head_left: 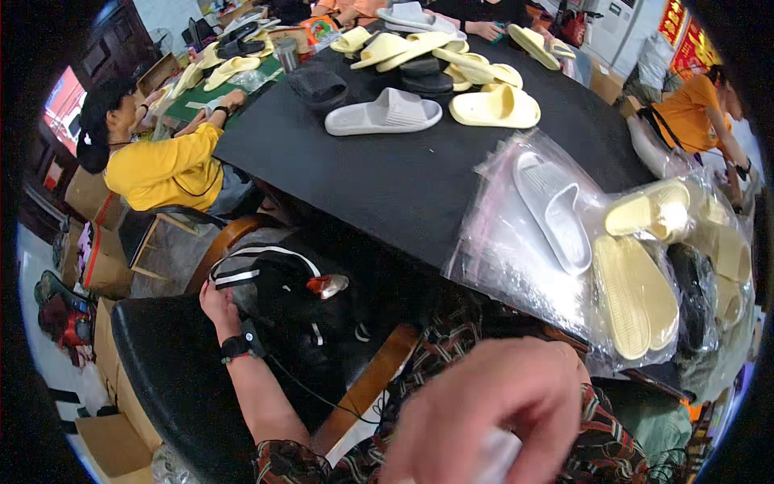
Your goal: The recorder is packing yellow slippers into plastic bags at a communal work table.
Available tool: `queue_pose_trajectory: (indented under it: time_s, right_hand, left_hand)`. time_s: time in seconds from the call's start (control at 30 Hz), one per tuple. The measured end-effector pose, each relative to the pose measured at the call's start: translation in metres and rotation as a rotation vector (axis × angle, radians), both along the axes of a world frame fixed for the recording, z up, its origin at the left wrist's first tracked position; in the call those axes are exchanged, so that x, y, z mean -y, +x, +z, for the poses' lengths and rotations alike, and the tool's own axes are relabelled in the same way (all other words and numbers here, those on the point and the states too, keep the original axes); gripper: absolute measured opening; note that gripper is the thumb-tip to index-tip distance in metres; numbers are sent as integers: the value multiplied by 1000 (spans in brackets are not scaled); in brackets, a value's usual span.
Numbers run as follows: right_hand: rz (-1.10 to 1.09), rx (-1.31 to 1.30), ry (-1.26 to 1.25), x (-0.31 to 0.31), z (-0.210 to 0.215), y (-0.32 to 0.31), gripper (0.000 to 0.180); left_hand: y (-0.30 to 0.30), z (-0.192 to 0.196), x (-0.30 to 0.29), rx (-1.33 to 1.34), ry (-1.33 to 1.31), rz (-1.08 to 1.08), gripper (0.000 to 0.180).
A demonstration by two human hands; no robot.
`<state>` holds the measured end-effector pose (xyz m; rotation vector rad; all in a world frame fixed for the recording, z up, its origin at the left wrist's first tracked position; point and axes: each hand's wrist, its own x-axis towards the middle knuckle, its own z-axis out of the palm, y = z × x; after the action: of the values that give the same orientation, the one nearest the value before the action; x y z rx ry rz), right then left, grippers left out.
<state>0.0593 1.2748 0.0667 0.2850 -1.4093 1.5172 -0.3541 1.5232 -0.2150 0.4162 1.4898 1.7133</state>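
Note:
My left hand, with a dark band and a small device on its wrist, is closed at the edge of a black bag with white-striped trim. The bag rests on a chair seat, and a small red and clear wrapped item lies on it. Close to the camera and blurred, my right hand has its fingers curled round. Something whitish shows under its fingers, too smeared to name. Beyond it on the black table lies a grey slipper on clear plastic bags.
Bagged yellow slippers lie at the table's right. A grey slide and several yellow and black slippers are farther back. A person in yellow sits at left; another in orange is at right. Cardboard boxes stand at left.

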Motion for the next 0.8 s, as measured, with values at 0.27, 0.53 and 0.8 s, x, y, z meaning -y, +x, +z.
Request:
queue_pose_trajectory:
  time_s: [0.27, 0.53, 0.8]
  right_hand:
    - [213, -485, -170, 68, -7, -33, 52]
    - [386, -702, -298, 100, -27, -67, 45]
    - [356, -381, -539, 95, -14, -33, 55]
  left_hand:
    - [43, 3, 50, -74, 5, -247, 62]
    - [107, -47, 95, -582, -162, -199, 122]
    - [80, -142, 68, -610, -379, -105, 69]
